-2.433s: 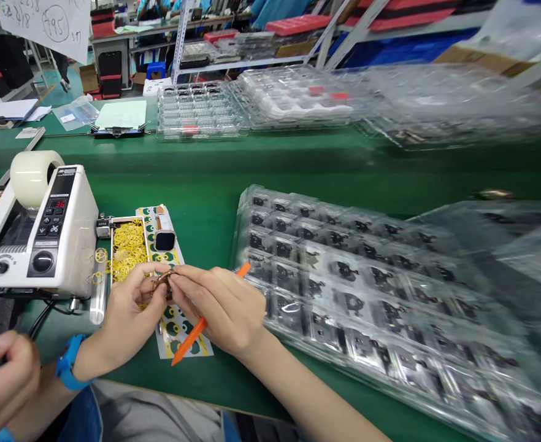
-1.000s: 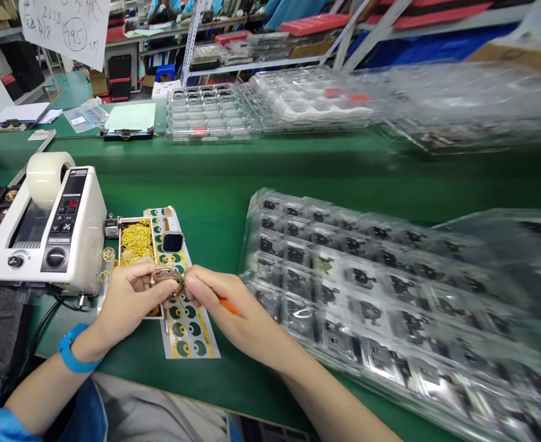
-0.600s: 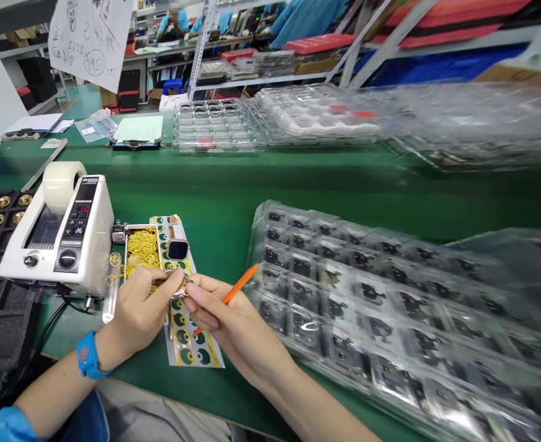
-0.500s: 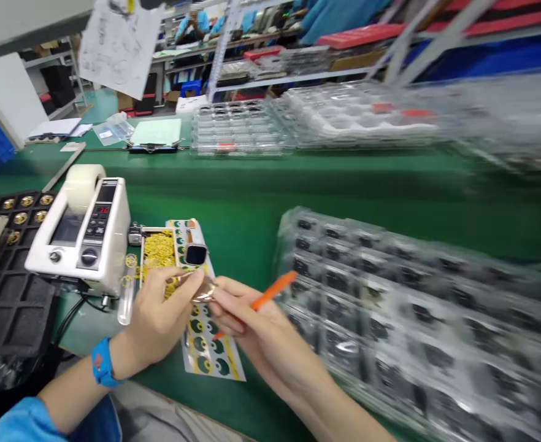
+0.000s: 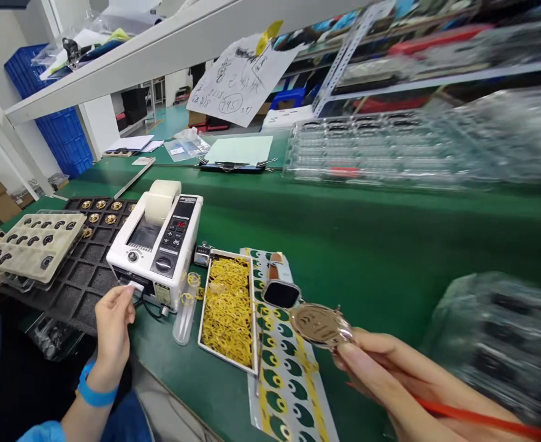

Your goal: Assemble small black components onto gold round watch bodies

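My left hand [image 5: 113,322] is at the front outlet of a white tape dispenser [image 5: 185,245], thumb and forefinger pinched on a small whitish strip of tape [image 5: 136,286]. My right hand [image 5: 390,380] holds a round rose-gold watch case [image 5: 316,324] by its edge, engraved back turned up. Also in that hand, a thin orange-red stick [image 5: 473,414] lies across the palm. Just behind the case, a watch with a dark square face [image 5: 281,294] lies on a sheet of green and yellow stickers [image 5: 293,387].
A white-rimmed box of yellow rings [image 5: 228,301] stands between the dispenser and the sheet. Left of the dispenser lie a black foam tray [image 5: 84,276] with gold parts and a cream tray [image 5: 35,242] of dark parts. Clear plastic trays [image 5: 505,344] are at right, blurred.
My left hand has let go of the watch case and moved left to the dispenser's outlet. My right hand keeps the case and stick, now farther right. The view has swung left.
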A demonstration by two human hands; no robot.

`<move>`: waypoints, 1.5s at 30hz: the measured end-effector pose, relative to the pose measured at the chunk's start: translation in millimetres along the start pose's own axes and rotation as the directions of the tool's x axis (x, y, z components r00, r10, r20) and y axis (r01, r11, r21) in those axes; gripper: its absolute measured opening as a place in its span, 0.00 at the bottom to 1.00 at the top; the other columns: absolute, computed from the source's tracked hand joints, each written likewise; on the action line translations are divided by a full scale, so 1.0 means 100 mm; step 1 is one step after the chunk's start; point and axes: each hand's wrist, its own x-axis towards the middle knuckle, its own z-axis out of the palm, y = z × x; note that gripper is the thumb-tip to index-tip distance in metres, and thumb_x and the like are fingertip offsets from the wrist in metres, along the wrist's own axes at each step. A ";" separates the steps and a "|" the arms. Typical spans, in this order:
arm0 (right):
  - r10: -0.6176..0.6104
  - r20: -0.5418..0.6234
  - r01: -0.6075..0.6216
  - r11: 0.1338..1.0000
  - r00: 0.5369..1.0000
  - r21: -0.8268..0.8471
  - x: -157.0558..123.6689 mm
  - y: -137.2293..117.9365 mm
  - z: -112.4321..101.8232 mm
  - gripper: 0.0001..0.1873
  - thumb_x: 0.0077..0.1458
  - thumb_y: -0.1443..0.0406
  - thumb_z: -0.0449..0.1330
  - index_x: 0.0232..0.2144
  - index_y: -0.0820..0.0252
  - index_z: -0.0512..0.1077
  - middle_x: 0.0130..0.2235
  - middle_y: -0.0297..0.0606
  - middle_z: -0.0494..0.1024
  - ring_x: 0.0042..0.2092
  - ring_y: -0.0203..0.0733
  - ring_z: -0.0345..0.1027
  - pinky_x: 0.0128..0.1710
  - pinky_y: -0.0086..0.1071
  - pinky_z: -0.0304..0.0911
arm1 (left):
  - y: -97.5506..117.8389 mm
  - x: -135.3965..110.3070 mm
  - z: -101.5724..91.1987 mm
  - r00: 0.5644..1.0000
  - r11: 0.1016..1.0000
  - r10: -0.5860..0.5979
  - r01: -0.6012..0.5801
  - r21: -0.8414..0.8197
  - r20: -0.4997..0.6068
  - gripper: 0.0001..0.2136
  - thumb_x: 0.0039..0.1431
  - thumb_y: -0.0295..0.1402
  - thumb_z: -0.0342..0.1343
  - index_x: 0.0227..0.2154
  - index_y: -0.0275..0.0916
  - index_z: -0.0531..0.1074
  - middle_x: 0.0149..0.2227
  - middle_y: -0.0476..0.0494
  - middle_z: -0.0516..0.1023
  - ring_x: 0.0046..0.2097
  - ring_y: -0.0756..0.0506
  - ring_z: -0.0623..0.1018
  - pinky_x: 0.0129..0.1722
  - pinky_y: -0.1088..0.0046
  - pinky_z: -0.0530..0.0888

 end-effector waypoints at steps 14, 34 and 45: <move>0.113 0.325 -0.180 0.966 0.939 0.183 0.04 -0.51 -0.01 0.24 0.53 0.42 0.60 0.26 0.56 0.68 0.28 0.32 0.64 0.30 0.37 0.57 0.33 0.30 0.60 | 0.67 -0.05 0.41 0.630 0.780 0.298 -0.594 0.198 0.717 0.09 0.65 0.29 0.50 0.28 0.41 0.67 0.37 0.45 0.69 0.42 0.45 0.72 0.31 0.74 0.64; 0.181 0.511 -0.311 0.933 0.840 0.182 -0.01 -0.44 -0.08 0.27 0.56 0.40 0.55 0.27 0.57 0.64 0.27 0.30 0.59 0.30 0.37 0.54 0.33 0.32 0.53 | 0.30 -0.10 1.18 0.397 0.962 -0.093 -0.202 0.186 0.913 0.11 0.54 0.35 0.57 0.20 0.39 0.69 0.23 0.51 0.63 0.28 0.49 0.61 0.28 0.71 0.57; 0.192 0.488 -0.314 0.932 0.851 0.182 -0.03 -0.43 -0.09 0.27 0.56 0.41 0.56 0.26 0.57 0.64 0.27 0.31 0.62 0.30 0.37 0.53 0.32 0.32 0.52 | 0.29 -0.10 1.15 0.342 0.971 -0.035 -0.212 0.114 0.939 0.10 0.57 0.34 0.58 0.22 0.39 0.71 0.25 0.51 0.62 0.29 0.49 0.62 0.28 0.71 0.58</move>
